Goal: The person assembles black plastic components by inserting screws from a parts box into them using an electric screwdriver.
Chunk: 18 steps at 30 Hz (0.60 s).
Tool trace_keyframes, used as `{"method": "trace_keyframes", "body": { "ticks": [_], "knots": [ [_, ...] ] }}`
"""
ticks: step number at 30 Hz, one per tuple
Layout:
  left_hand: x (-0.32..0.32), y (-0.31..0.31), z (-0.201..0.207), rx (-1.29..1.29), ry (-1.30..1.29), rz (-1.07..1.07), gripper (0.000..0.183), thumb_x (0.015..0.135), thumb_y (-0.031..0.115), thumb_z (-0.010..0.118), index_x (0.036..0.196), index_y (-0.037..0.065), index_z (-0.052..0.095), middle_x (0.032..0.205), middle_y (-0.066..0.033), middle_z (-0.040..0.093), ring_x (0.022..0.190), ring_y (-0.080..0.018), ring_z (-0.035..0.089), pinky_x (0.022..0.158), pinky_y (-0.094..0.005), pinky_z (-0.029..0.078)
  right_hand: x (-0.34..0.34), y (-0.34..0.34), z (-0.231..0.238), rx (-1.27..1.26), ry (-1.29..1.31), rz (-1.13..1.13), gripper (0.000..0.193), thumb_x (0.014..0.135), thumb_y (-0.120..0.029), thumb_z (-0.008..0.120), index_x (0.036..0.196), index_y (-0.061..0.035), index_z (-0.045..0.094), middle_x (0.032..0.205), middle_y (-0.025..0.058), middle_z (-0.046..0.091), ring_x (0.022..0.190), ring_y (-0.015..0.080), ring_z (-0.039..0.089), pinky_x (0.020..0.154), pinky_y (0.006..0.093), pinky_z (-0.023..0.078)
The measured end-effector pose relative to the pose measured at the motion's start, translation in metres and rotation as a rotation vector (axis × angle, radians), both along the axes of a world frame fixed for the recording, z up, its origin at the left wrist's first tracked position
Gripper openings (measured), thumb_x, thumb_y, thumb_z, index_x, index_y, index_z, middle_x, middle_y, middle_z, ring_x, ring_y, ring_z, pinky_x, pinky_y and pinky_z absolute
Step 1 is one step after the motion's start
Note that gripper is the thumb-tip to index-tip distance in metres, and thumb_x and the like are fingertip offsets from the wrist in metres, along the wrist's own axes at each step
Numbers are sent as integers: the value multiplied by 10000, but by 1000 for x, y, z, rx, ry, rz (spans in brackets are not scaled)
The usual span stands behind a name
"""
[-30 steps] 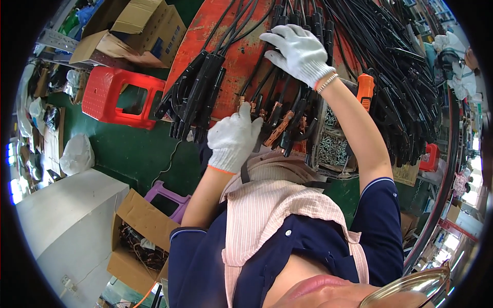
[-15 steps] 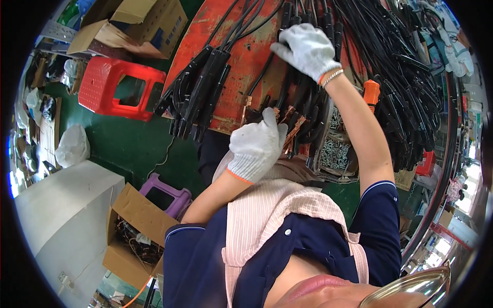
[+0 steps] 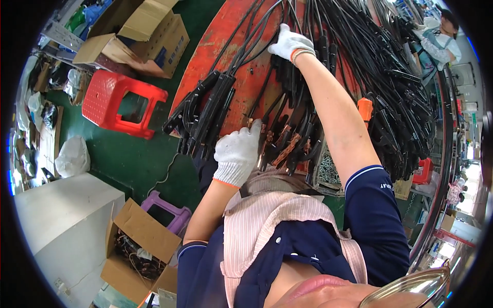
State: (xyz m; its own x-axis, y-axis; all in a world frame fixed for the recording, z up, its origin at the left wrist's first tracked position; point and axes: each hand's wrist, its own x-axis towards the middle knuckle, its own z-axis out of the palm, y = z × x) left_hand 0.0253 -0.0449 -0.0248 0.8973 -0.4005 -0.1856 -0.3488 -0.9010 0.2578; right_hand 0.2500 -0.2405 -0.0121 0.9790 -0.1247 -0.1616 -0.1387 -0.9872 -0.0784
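Note:
My left hand (image 3: 236, 152), in a white knit glove, is closed at the near edge of the bench, a finger stretched along the copper end of a welding clamp (image 3: 248, 122). Its palm side is hidden. Farther off, my gloved right hand (image 3: 290, 43) lies over the black cables and handles, fingers mostly curled; what they close on is hidden. Between the hands, several black-handled clamps with bare copper jaws (image 3: 287, 150) hang toward me. Another bunch of black clamp handles (image 3: 213, 108) lies to the left.
A worn red bench top (image 3: 205, 49) carries a large pile of black cables (image 3: 380, 77) at right. Beside it are an orange-handled tool (image 3: 364, 109) and a tray of small metal screws (image 3: 327, 172). A red stool (image 3: 105, 100), a purple stool (image 3: 177, 220) and cardboard boxes stand at left. Another person is at far right.
My right hand has moved left and slightly farther away over the cables. My left hand has shifted left and a little nearer to me, toward the leftmost copper end.

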Motion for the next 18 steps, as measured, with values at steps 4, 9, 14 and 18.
{"method": "trace_keyframes", "body": {
  "ticks": [4, 9, 14, 18],
  "knots": [
    [15, -3, 5, 136, 77, -68, 283, 872, 164, 527, 1127, 75, 613, 909, -120, 690, 843, -313, 701, 659, -442, 554, 11, -9, 20, 252, 126, -136, 776, 678, -507, 760, 1212, 23, 570, 1054, 214, 673, 962, 320, 661, 871, 419, 505],
    [31, -6, 18, 180, -18, -47, 293, 789, 324, 622, 899, 54, 655, 822, -146, 698, 763, -340, 698, 641, -484, 531, 14, -27, 28, 585, 195, -146, 627, 680, -503, 766, 951, 58, 698, 734, 157, 624, 602, 243, 585, 598, 372, 472],
    [36, 8, 61, -61, -206, -73, 344, 792, 434, 670, 814, 91, 669, 710, -144, 674, 688, -322, 682, 604, -443, 526, 9, -33, -14, 435, -106, 425, 299, 841, -445, 535, 1001, -278, 725, 1092, 157, 680, 1077, 314, 625, 922, 397, 470],
    [30, -1, 82, -494, 74, 128, 313, 877, 340, 656, 1006, 55, 663, 820, -148, 696, 771, -264, 687, 726, -364, 532, -9, -20, -9, 2104, 125, -568, 33, 785, -100, 602, 801, -72, 613, 759, 94, 647, 666, 214, 655, 642, 343, 538]
  ]
}}
